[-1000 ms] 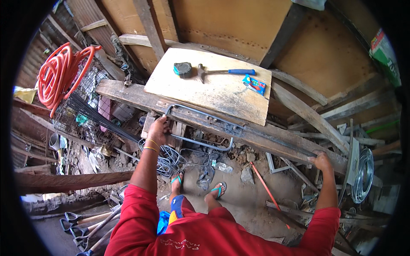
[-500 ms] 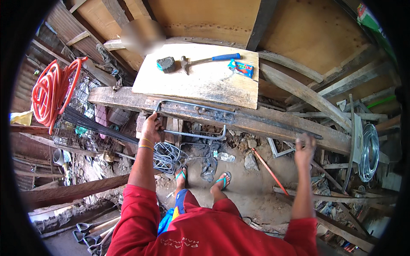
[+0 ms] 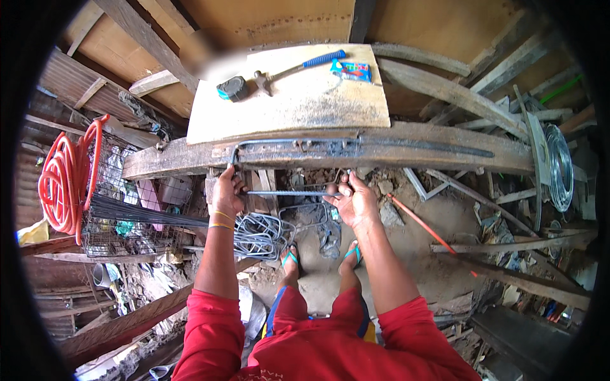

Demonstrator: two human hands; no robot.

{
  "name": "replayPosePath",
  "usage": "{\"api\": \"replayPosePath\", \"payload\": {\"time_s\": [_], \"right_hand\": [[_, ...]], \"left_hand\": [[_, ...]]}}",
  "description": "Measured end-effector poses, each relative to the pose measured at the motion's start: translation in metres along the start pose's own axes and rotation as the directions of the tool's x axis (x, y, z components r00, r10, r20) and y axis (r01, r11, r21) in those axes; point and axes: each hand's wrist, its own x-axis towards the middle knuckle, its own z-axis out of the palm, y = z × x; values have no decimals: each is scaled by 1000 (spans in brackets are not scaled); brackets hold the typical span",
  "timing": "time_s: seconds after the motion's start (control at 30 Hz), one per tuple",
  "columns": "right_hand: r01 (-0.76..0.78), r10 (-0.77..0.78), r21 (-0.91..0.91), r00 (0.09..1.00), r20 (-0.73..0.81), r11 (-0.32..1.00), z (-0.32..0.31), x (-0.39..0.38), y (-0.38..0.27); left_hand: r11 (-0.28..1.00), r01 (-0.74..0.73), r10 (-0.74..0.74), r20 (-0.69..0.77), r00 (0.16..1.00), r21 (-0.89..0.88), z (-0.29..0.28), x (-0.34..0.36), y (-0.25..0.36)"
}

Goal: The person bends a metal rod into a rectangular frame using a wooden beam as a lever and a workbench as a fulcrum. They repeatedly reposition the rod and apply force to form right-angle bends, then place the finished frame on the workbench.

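A bent steel rod (image 3: 286,192), shaped like a rectangular frame, lies partly along the front of a thick wooden beam (image 3: 171,160). My left hand (image 3: 227,195) is closed around its left side below the corner. My right hand (image 3: 354,200) pinches the frame's right end, where the near side stops at my fingers. Several metal pegs (image 3: 304,147) stand up from the beam beside the rod's far side. A long dark bar (image 3: 438,147) rests on the beam to the right, with neither hand on it.
Behind the beam, a plywood board (image 3: 286,114) carries a tape measure (image 3: 233,89), a claw hammer (image 3: 283,73) and a blue packet (image 3: 351,71). Bent rods (image 3: 257,236) lie in a heap below. An orange hose (image 3: 62,187) hangs left; a wire coil (image 3: 559,168) hangs right.
My right hand has left the far end of the dark bar and moved left onto the rod frame's right end. My left hand keeps its hold. The view has shifted.
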Motion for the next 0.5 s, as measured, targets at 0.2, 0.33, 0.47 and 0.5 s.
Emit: {"api": "replayPosePath", "payload": {"time_s": [0.2, 0.33, 0.47, 0.5], "right_hand": [[86, -85, 73, 996, -5, 994, 1, -7, 20], [44, -44, -4, 997, -67, 999, -3, 11, 8], [13, -47, -253, 990, -131, 967, -23, -7, -20], [53, -149, -462, 973, -174, 885, -29, -16, -40]], "left_hand": [[998, 57, -57, -103, 993, 4, 8, -4, 9], [997, 46, -49, -47, 998, -69, 11, -5, 5], [991, 59, -56, 24, 998, -119, 9, -7, 2], [990, 64, -61, 28, 998, -124, 8, -7, 3]]}}
